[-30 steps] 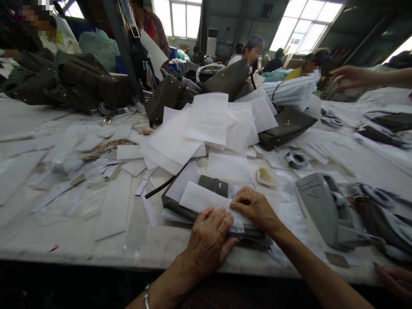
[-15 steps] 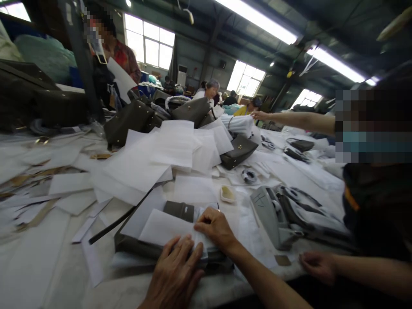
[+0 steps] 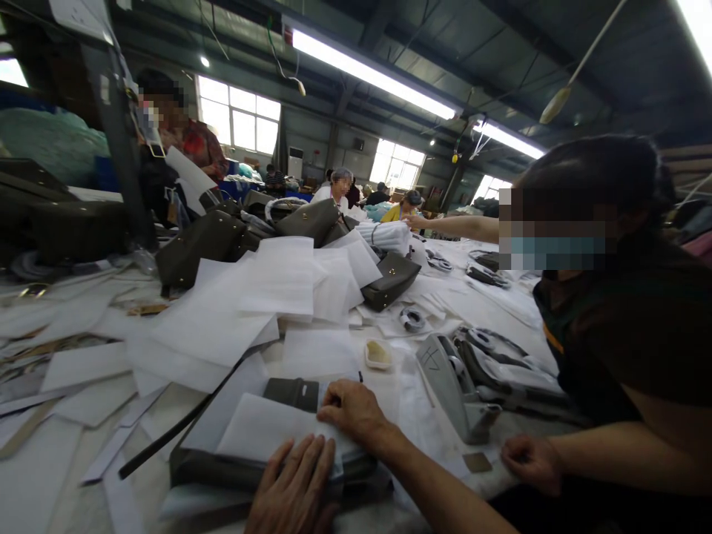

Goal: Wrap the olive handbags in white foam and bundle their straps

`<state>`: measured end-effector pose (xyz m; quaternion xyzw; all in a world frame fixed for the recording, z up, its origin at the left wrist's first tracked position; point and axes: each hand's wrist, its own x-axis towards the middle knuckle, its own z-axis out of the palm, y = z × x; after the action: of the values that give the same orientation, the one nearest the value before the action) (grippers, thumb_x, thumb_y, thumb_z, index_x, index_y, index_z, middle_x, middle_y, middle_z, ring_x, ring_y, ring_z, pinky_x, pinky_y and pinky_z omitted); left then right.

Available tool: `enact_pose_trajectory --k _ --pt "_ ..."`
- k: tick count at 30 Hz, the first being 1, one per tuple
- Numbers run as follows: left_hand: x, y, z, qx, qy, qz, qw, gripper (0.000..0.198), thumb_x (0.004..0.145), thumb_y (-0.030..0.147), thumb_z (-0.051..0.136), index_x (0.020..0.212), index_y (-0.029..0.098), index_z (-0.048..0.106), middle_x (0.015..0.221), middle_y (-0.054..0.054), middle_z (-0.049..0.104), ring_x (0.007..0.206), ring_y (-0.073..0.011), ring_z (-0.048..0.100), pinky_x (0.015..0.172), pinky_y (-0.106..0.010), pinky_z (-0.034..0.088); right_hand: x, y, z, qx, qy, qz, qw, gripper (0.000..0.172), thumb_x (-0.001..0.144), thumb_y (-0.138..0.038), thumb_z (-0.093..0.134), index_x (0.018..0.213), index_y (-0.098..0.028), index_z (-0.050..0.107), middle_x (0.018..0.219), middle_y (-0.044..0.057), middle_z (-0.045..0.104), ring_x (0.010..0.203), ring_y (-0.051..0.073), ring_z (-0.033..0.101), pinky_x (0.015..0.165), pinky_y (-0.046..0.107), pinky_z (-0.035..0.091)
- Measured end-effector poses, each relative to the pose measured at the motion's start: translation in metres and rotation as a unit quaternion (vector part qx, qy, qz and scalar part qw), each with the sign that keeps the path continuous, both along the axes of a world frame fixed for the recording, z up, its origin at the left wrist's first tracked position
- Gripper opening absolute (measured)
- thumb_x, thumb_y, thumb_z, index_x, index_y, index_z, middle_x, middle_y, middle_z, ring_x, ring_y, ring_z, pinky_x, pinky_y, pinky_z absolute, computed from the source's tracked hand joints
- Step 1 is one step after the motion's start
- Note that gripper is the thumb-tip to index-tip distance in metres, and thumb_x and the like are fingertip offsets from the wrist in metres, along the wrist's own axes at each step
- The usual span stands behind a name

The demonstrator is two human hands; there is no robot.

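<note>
A dark olive handbag (image 3: 289, 391) lies flat at the table's near edge with a white sheet of wrapping paper (image 3: 261, 434) laid over it. My left hand (image 3: 294, 486) presses flat on the paper's near end, fingers spread. My right hand (image 3: 350, 408) rests on the paper's right edge, fingers curled down against it over the bag. The bag's dark strap (image 3: 178, 429) trails off to the left.
Loose white sheets (image 3: 261, 289) and strips cover the table. More olive handbags (image 3: 389, 278) sit behind them. A grey tape dispenser (image 3: 450, 382) and a small yellow-filled dish (image 3: 378, 354) stand to the right. A co-worker leans in at right, one hand (image 3: 528, 463) on the table edge.
The view has swung up and to the right, bringing the masked co-worker at right into view. My hands have stayed on the paper-covered bag, sliding lower in view.
</note>
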<state>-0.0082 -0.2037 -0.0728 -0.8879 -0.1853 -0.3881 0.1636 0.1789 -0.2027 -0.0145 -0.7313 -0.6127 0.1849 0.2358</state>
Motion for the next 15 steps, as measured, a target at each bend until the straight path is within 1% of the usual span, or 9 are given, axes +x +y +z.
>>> enact_pose_trajectory --k 3,6,9,10,12,14,15 --pt "-0.001 0.002 -0.003 0.041 0.03 0.002 0.999 0.037 0.092 0.037 0.048 0.123 0.022 0.062 0.119 0.001 0.067 0.11 -0.0167 0.057 0.097 -0.036 0.037 0.0 0.002 -0.002 0.019 -0.017 -0.002 1.0 0.006 0.074 -0.027 0.075 0.073 -0.024 0.07 0.077 -0.003 0.071 0.075 0.014 0.062 0.065 0.023 0.037" --pt "-0.003 0.005 -0.002 0.063 0.049 0.005 0.997 0.038 0.09 0.037 0.049 0.123 0.022 0.062 0.119 0.002 0.067 0.109 -0.0163 0.057 0.096 -0.036 0.038 0.001 0.004 -0.003 0.051 -0.023 -0.017 0.998 0.005 0.076 -0.023 0.073 0.076 -0.022 0.069 0.078 -0.001 0.071 0.075 0.016 0.062 0.067 0.025 0.038" --pt "-0.004 0.007 -0.001 0.084 0.059 0.005 0.995 0.039 0.088 0.036 0.05 0.122 0.021 0.062 0.117 0.001 0.068 0.108 -0.017 0.058 0.094 -0.036 0.039 0.013 -0.002 0.006 0.088 -0.012 -0.035 0.995 0.003 0.077 -0.021 0.071 0.078 -0.022 0.068 0.08 0.0 0.07 0.075 0.016 0.062 0.069 0.025 0.04" --pt "-0.004 0.008 -0.001 0.091 0.061 0.005 0.994 0.039 0.088 0.036 0.051 0.122 0.021 0.062 0.117 0.0 0.068 0.108 -0.0173 0.059 0.094 -0.036 0.039 0.022 -0.008 0.013 0.105 -0.003 -0.044 0.994 0.001 0.079 -0.023 0.068 0.079 -0.022 0.068 0.081 0.0 0.07 0.076 0.016 0.062 0.071 0.025 0.042" --pt "-0.003 0.009 -0.001 0.097 0.063 0.001 0.993 0.039 0.088 0.035 0.052 0.121 0.02 0.063 0.117 -0.001 0.068 0.108 -0.0179 0.059 0.094 -0.036 0.04 0.049 -0.027 0.028 0.153 0.021 -0.078 0.985 0.009 0.084 -0.028 0.062 0.08 -0.022 0.067 0.082 0.001 0.07 0.077 0.016 0.062 0.072 0.025 0.044" --pt "-0.003 0.01 -0.001 0.094 0.06 -0.003 0.994 0.038 0.088 0.037 0.052 0.121 0.021 0.063 0.117 -0.001 0.068 0.108 -0.018 0.059 0.094 -0.036 0.04 0.088 -0.055 0.044 0.206 0.046 -0.14 0.967 0.019 0.085 -0.036 0.057 0.08 -0.021 0.067 0.079 0.002 0.069 0.074 0.018 0.062 0.07 0.027 0.045" --pt "-0.003 0.01 -0.001 0.09 0.059 -0.005 0.994 0.038 0.088 0.039 0.052 0.121 0.021 0.063 0.117 -0.001 0.068 0.108 -0.0181 0.059 0.094 -0.036 0.04 0.11 -0.07 0.05 0.219 0.05 -0.184 0.957 0.023 0.084 -0.041 0.056 0.08 -0.022 0.067 0.076 0.002 0.069 0.071 0.019 0.061 0.068 0.028 0.045"
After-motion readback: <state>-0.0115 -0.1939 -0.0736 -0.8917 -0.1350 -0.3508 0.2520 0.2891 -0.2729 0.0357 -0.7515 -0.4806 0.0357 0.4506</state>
